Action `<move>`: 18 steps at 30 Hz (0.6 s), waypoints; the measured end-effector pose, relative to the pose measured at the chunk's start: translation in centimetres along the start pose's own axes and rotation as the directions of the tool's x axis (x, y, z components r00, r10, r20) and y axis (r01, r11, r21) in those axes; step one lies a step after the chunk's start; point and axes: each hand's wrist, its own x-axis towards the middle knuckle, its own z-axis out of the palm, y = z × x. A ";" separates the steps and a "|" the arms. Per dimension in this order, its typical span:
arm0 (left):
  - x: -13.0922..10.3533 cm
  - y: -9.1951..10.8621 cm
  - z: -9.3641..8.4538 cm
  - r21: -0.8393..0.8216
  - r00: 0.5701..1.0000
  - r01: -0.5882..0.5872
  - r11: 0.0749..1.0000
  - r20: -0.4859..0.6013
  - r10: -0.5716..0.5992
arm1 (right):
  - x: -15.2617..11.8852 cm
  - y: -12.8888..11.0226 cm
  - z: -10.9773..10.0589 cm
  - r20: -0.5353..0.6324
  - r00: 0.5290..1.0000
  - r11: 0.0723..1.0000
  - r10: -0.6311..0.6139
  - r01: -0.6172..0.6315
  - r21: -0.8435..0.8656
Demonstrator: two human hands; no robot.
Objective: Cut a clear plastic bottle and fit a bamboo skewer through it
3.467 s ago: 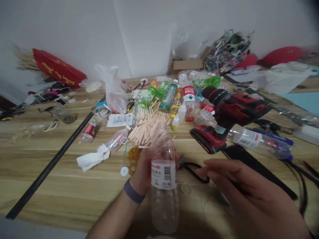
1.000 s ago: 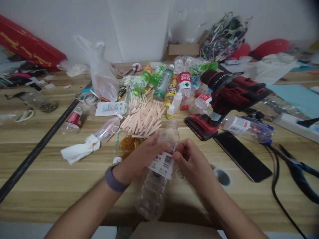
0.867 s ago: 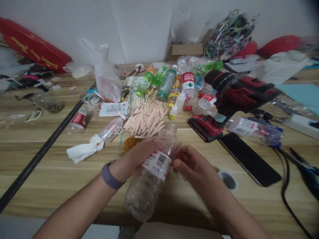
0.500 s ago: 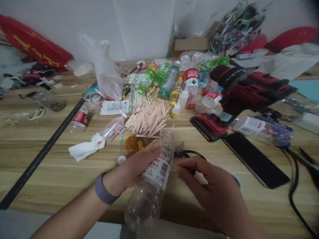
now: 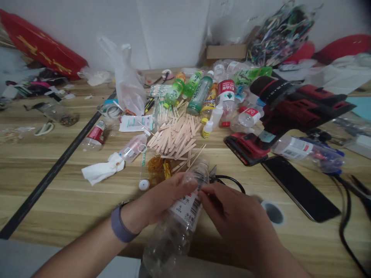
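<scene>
Your left hand (image 5: 162, 199) wraps the upper body of a clear bottle (image 5: 171, 235), its grip closed firmly around the plastic just above the white label (image 5: 183, 206). The bottle sits in front of you at the near edge of the tabletop (image 5: 72, 220), tilted, with its neck pointing away from you and slightly right, and its base toward you. Your right hand (image 5: 234, 210) meets it from the right: thumb and fingertips are pressed together in a pinching grip at the label's upper right edge. Whether something thin is caught between them is too small to tell. A purple band (image 5: 121, 224) circles your left wrist.

Just beyond the bottle's neck lie a cutting tool (image 5: 213, 173) with a black handle and a heap of flat wooden sticks (image 5: 174, 135). Amber rubber bands (image 5: 153, 166) lie near your left hand. To the right, a red and black drill (image 5: 301, 104) stands behind a dark phone (image 5: 301, 189).
</scene>
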 end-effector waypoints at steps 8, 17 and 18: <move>-0.4 0.4 0.3 0.002 0.989 0.135 0.991 -0.055 -0.135 | -1.1 -1.4 0.9 -0.112 0.990 0.996 -0.089 0.090 0.008; -1.9 1.5 -1.8 0.071 0.955 0.290 0.955 0.049 -0.293 | -2.9 2.1 -3.4 -0.076 0.996 0.986 -0.054 0.065 0.153; -2.0 1.6 -2.1 0.066 0.941 0.318 0.946 0.099 -0.323 | -2.8 2.9 -3.7 -0.096 0.995 0.987 0.028 -0.013 0.160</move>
